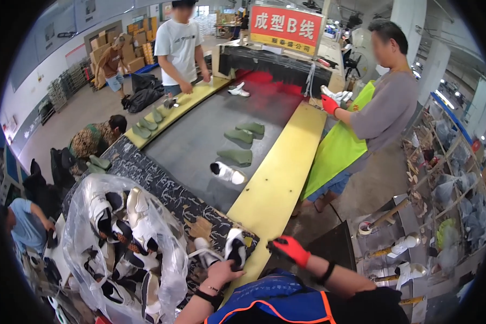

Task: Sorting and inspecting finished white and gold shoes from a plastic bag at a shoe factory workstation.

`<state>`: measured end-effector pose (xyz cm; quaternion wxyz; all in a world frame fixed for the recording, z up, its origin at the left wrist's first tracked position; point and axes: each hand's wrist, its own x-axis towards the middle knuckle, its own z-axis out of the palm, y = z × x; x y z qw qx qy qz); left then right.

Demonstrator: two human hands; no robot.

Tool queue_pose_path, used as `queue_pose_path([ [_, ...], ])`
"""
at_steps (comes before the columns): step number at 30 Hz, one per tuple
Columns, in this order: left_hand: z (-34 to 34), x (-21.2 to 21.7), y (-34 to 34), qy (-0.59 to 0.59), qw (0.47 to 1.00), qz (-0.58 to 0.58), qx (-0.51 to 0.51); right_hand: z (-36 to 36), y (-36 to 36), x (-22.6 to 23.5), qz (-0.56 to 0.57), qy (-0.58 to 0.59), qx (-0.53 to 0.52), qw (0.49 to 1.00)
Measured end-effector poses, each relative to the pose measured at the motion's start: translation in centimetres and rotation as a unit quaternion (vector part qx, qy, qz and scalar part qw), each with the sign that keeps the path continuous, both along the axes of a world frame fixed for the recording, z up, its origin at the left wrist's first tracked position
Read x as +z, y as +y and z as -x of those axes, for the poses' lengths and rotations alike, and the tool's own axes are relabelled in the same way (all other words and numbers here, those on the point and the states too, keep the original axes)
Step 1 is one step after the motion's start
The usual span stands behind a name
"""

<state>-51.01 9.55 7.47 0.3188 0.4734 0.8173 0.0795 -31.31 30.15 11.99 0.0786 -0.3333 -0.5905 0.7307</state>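
At the near end of the conveyor belt, the left hand is bare and closed around the heel of a black-and-white shoe, holding it just over the patterned black end plate. The right hand, in a red glove, hovers just beside it above the yellow side rail, fingers curled loosely and holding nothing (whether it brushes the rail, I cannot tell). Just left of the held shoe sits a big clear plastic bag, stuffed with more black-and-white shoes. Up the belt, another white shoe lies on its side, and beyond it three green shoe forms lie close together. On the right a person in a grey shirt and lime apron stands at the rail with a red-gloved hand raised. Across the belt, a person in a white shirt leans over the far yellow rail, where more green forms lie.
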Motion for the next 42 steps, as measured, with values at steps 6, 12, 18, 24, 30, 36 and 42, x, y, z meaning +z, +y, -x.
queue_pose_path([
  [6, -7.5, 9.1, 6.8, -0.033, 0.937, -0.099, -0.332, -7.3, -4.8, -2.0, -0.519, -0.190, -0.162, 0.818],
  [12, -14.2, 9.0, 7.6, 0.055, 0.871, -0.100, -0.478, -18.2, -4.2, 2.7, -0.020, 0.005, -0.223, 0.975],
  [18, -17.2, 8.1, 6.6, -0.189, 0.868, -0.133, -0.439, -35.6, -12.6, 1.8, -0.356, -0.082, -0.528, 0.767],
  [24, -11.8, -0.5, 5.3, -0.212, 0.858, -0.248, -0.397, -49.1, -25.3, 17.5, -0.549, -0.374, -0.733, 0.145],
  [30, -9.1, -1.7, 5.3, 0.110, 0.910, -0.087, -0.390, -58.2, -28.5, 9.3, -0.411, -0.634, -0.590, 0.287],
  [36, -8.8, 0.0, 6.6, 0.121, 0.900, -0.124, -0.399, -60.3, -23.3, 9.8, -0.395, -0.621, -0.602, 0.312],
  [42, -8.4, 2.3, 7.5, 0.133, 0.889, -0.158, -0.410, -56.9, -23.7, 6.4, -0.308, -0.646, -0.620, 0.321],
])
